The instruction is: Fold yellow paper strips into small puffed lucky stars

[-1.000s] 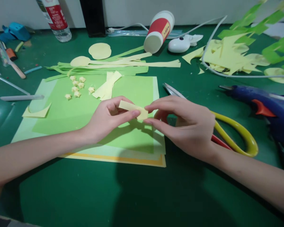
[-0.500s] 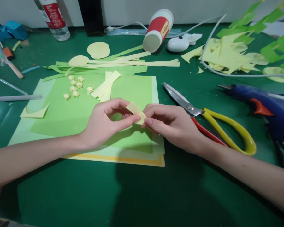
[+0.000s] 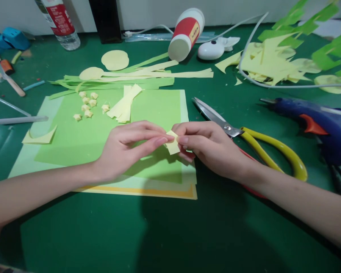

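Note:
My left hand (image 3: 127,148) and my right hand (image 3: 207,146) meet above a stack of light green paper sheets (image 3: 82,140). Both pinch a small pale yellow paper strip (image 3: 172,144), folded up short between the fingertips. Only its end shows; the rest is hidden by my fingers. Behind my hands lie several tiny folded yellow paper stars (image 3: 86,104) and a loose bundle of yellow strips (image 3: 125,104) on the green sheet.
Yellow-handled scissors (image 3: 255,148) lie just right of my right hand. A blue glue gun (image 3: 315,123) sits at the right edge. Long green and yellow strips (image 3: 136,76), a tipped paper cup (image 3: 184,36), a bottle (image 3: 59,22) and yellow scraps (image 3: 272,64) lie behind.
The yellow strip was stretched out between my hands; now it is folded shorter and my fingertips have closed together on it. My right hand has drawn left, uncovering the scissors' blades.

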`<control>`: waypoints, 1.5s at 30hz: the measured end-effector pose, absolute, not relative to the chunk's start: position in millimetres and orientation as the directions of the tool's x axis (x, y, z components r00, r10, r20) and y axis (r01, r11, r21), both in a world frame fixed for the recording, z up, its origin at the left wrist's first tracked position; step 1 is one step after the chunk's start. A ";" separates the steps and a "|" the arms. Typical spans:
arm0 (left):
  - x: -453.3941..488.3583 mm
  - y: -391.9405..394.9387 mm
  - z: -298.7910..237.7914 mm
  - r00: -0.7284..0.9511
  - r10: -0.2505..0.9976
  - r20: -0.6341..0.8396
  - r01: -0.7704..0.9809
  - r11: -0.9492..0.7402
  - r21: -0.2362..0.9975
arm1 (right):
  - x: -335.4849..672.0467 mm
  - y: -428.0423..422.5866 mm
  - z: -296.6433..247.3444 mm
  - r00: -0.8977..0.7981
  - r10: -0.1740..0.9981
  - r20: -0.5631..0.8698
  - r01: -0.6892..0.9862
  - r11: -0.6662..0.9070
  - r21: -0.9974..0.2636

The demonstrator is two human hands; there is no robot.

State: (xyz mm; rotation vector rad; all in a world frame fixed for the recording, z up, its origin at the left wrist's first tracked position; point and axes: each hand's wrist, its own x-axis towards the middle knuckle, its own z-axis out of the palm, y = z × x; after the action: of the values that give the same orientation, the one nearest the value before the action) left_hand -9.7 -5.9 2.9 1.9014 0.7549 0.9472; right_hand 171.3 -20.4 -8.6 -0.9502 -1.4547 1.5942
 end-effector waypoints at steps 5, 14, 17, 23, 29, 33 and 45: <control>-9.8 -5.8 2.5 0.524 0.791 0.315 0.154 -0.452 0.878 | 171.0 -20.6 -8.5 -0.393 0.919 -0.004 -0.017 -0.011 -1.000; -10.8 -3.6 -2.4 0.504 0.771 0.390 0.144 -0.520 0.842 | 166.8 -23.7 -2.6 -0.290 0.954 0.075 0.145 0.121 -0.982; -10.4 -4.3 -2.6 0.516 0.769 0.378 0.125 -0.504 0.854 | 166.4 -24.0 -2.9 -0.258 0.958 0.127 0.165 0.173 -0.971; -7.0 -4.8 1.5 0.490 0.841 0.230 0.129 -0.330 0.935 | 166.6 -25.8 -2.3 -0.358 0.924 0.133 0.186 0.210 -0.960; -6.2 -4.3 2.3 0.462 0.873 0.157 0.139 -0.246 0.959 | 167.6 -28.2 -3.8 -0.374 0.909 0.184 0.200 0.273 -0.941; -6.3 -4.6 2.1 0.441 0.892 0.100 0.099 -0.159 0.982 | 168.8 -28.3 -4.8 -0.346 0.904 0.253 0.179 0.329 -0.927; -7.0 -5.1 -0.6 0.499 0.856 0.131 0.059 -0.184 0.981 | 169.8 -26.4 -2.9 -0.266 0.921 0.283 0.145 0.328 -0.933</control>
State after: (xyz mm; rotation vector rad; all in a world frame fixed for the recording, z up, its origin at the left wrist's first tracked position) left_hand -7.0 -5.1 -0.6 1.6052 0.8045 0.8748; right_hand 169.8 -26.4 -2.9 -0.9748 -1.6597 1.0428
